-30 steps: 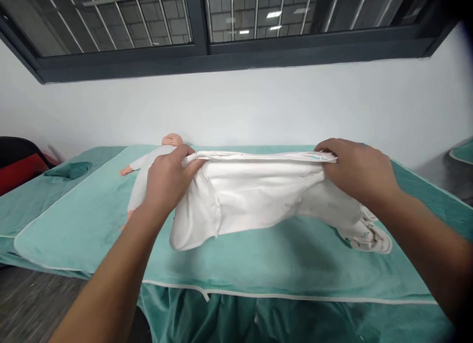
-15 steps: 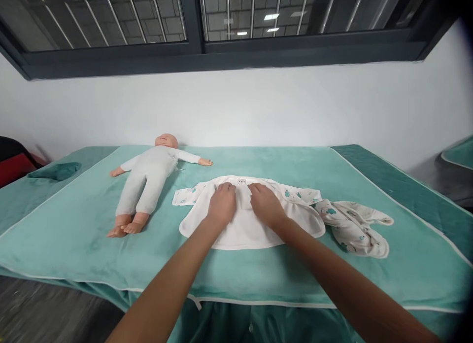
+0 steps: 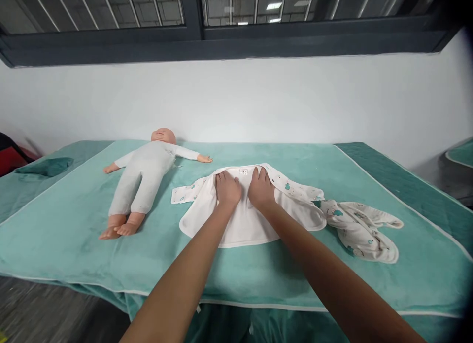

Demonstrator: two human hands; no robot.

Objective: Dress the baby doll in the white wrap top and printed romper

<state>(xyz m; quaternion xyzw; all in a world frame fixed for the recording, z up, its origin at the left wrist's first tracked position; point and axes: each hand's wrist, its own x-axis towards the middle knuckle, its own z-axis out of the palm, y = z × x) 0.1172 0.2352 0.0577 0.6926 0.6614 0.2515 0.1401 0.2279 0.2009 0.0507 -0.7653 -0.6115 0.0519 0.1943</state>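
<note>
A white baby shirt (image 3: 244, 229) with printed sleeves lies spread out on the green cover, its label near the upper edge. My left hand (image 3: 228, 189) is closed on the shirt's inner fabric just left of the label. On the right of the label, my right hand (image 3: 261, 189) also grips the cloth, fingers curled toward the collar. Between and around my hands the collar edge stands slightly raised. Some fingertips are hidden in the fabric. Touching or almost touching the right sleeve is a crumpled printed baby garment (image 3: 364, 232).
A baby doll (image 3: 144, 170) in a white suit lies on its back at the left, arms spread. The green padded cover (image 3: 92, 254) reaches a white wall (image 3: 258, 101) below a barred window. A red and black object (image 3: 13, 158) is at the far left.
Both hands have moved slightly up toward the collar, and the shirt's upper edge has risen with them. The camera view has shifted a little. The doll and crumpled garment lie as before.
</note>
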